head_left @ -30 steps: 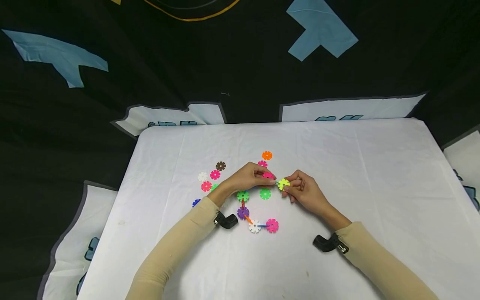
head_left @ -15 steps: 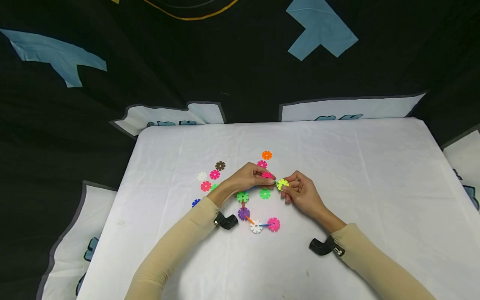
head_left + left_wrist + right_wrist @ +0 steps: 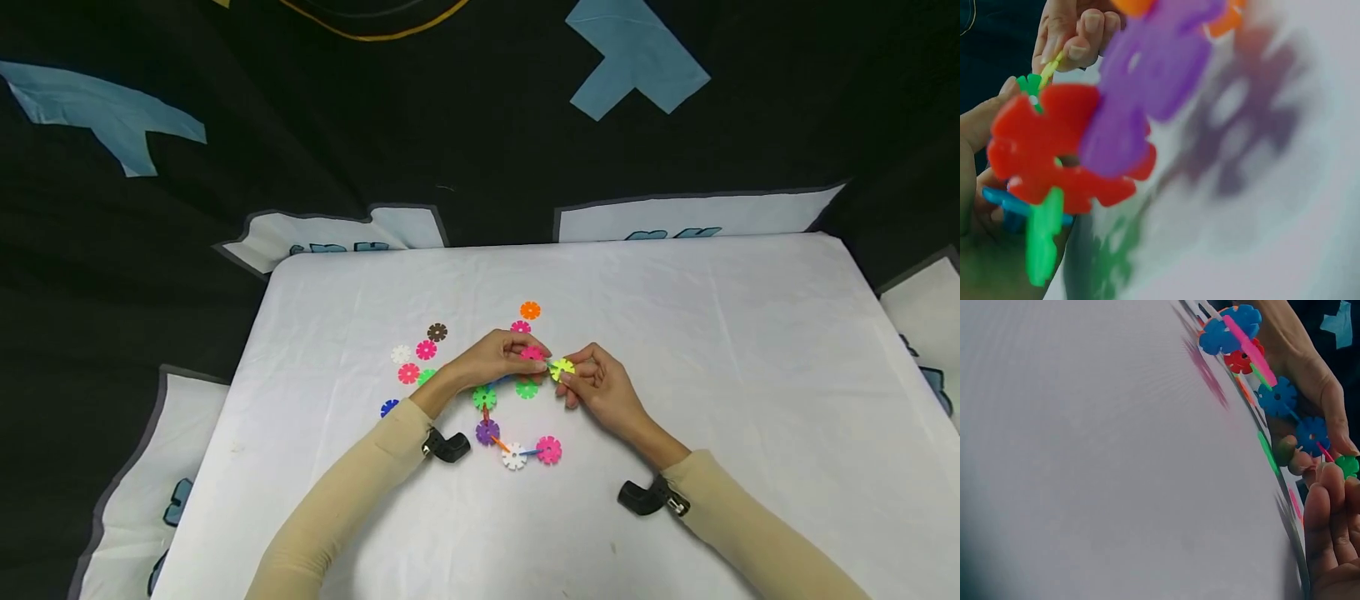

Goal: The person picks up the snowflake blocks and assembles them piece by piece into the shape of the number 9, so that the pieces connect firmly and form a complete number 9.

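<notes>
My left hand (image 3: 491,358) holds a chain of notched plastic snowflake discs, gripping it near a pink disc (image 3: 532,354) and a green disc (image 3: 1347,465). From there the chain trails through blue discs (image 3: 1277,397), a green disc (image 3: 484,397), a purple disc (image 3: 487,432) and a white disc (image 3: 514,456) to a pink disc (image 3: 549,450). Between thumb and fingers, my right hand (image 3: 606,393) pinches a yellow disc (image 3: 562,370). In the left wrist view this yellow disc (image 3: 1052,67) meets the green disc (image 3: 1030,87) at its edge; how deep their slots engage cannot be told.
Loose discs lie beyond and left of the hands on the white table (image 3: 712,333): orange (image 3: 530,310), pink (image 3: 521,327), brown (image 3: 437,332), white (image 3: 401,354) and blue (image 3: 389,407), among others. A green disc (image 3: 527,389) lies under the hands.
My right hand has shifted slightly left with the yellow disc, closer to my left hand. The chain's lower end has swung a little to the right. Both hands keep their grip.
</notes>
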Demonstrator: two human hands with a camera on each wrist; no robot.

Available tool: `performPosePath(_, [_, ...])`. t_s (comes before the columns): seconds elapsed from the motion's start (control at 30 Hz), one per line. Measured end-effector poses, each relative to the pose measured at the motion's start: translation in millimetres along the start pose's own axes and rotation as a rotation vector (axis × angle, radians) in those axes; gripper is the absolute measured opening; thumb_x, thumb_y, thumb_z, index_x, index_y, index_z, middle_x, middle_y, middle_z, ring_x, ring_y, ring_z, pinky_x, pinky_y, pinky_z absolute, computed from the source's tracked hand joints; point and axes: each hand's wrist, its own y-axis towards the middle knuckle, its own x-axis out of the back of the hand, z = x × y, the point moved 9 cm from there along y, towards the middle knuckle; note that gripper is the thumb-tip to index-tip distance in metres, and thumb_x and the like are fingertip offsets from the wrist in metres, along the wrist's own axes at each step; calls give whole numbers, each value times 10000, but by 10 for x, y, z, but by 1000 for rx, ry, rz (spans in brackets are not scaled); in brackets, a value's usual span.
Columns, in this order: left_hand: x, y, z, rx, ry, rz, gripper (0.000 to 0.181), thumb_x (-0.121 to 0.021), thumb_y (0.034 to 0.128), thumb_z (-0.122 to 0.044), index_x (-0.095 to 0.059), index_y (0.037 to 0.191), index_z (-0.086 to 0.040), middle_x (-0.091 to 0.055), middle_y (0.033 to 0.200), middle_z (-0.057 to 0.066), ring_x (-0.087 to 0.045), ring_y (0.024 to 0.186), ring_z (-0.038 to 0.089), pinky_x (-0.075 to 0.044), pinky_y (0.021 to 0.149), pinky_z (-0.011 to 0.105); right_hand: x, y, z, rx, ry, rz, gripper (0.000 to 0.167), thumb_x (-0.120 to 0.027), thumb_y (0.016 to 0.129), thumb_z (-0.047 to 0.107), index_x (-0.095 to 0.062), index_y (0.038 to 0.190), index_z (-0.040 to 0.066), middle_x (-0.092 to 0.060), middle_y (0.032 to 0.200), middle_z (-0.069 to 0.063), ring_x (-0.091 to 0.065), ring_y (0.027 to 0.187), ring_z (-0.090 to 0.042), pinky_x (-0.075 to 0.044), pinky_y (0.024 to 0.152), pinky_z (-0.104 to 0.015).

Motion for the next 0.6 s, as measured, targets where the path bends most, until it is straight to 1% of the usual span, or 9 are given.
performPosePath(0.07, [6,-5,-27,-35,43,9,293,-721,901,-245,-683,1151,-97,-754,970,70,-703,867,137,-527,878,270,3,5,1,9,4,9,255,-576,952,-30,-446,1147,-131,-680,800,-286,-642,552,-161,-547,578,-237])
performPosePath(0.2, [33,-18,-73,-99,139,11,369,-748,877,-233,-657,1220,-128,-714,1100,22,-644,867,140,-467,888,267,28,6,0,0,8,9,260,-578,947,-35,-442,1146,-133,-687,804,-280,-646,559,-152,-551,590,-240])
performPosePath(0.3, [58,-30,-84,-128,146,4,405,-762,860,-175,-648,1243,-110,-681,1185,43,-643,904,173,-458,896,295,36,20,-5,-15,10,19,265,-577,950,-31,-438,1155,-125,-698,808,-260,-649,566,-146,-555,586,-255])
performPosePath(0.4, [78,-43,-88,-141,172,-9,367,-766,853,-145,-675,1206,-113,-678,1192,55,-611,927,158,-453,888,298,28,41,-3,-22,0,48,270,-574,958,-14,-435,1166,-116,-695,820,-273,-650,573,-152,-557,579,-271])
performPosePath(0.5, [93,-69,-101,-152,208,-13,308,-764,857,-154,-701,1159,-144,-683,1170,21,-592,930,125,-458,876,280,20,56,-8,-32,-28,90,274,-561,972,5,-436,1186,-112,-680,842,-310,-643,571,-170,-555,573,-283])
performPosePath(0.6, [133,-115,-123,-167,215,-15,276,-759,863,-160,-710,1135,-155,-687,1153,-1,-616,933,126,-476,866,271,37,67,-17,-45,-107,118,271,-545,992,45,-457,1217,-77,-679,859,-295,-621,552,-184,-538,539,-282])
